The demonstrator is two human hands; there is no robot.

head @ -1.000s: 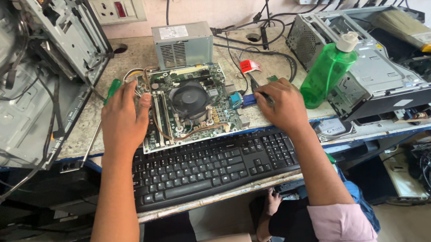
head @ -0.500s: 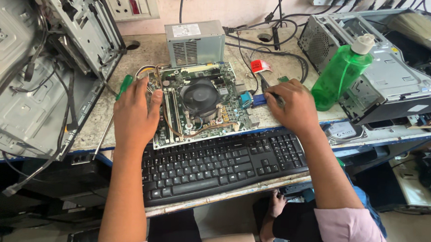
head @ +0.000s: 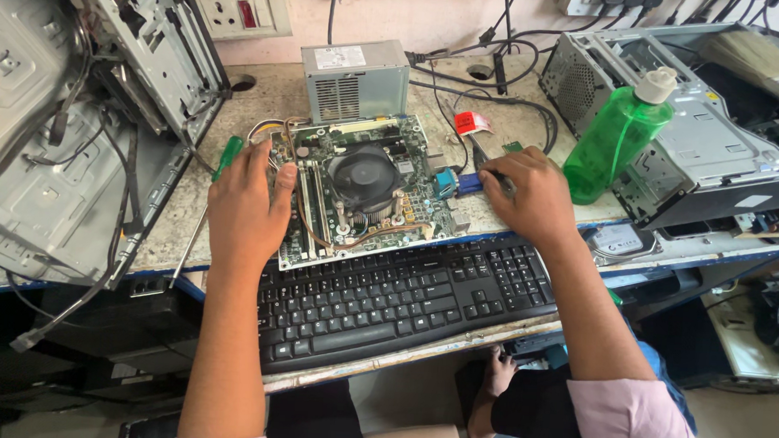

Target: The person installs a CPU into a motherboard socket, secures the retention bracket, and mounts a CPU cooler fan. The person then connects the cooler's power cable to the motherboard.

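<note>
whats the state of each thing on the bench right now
motherboard: out of its case, flat on bench
left hand: flat on motherboard edge
right hand: on blue connector
computer case: opened, panel off
green bottle: upright, capped
screwdriver: lying loose

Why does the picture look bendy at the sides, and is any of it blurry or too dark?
In the head view, the wide lens bows the edges, so the open computer case leans; the motherboard and both hands, left hand and right hand, look sharp in soft, even daylight; under the bench it is dim, and the green bottle glows a little.
</note>
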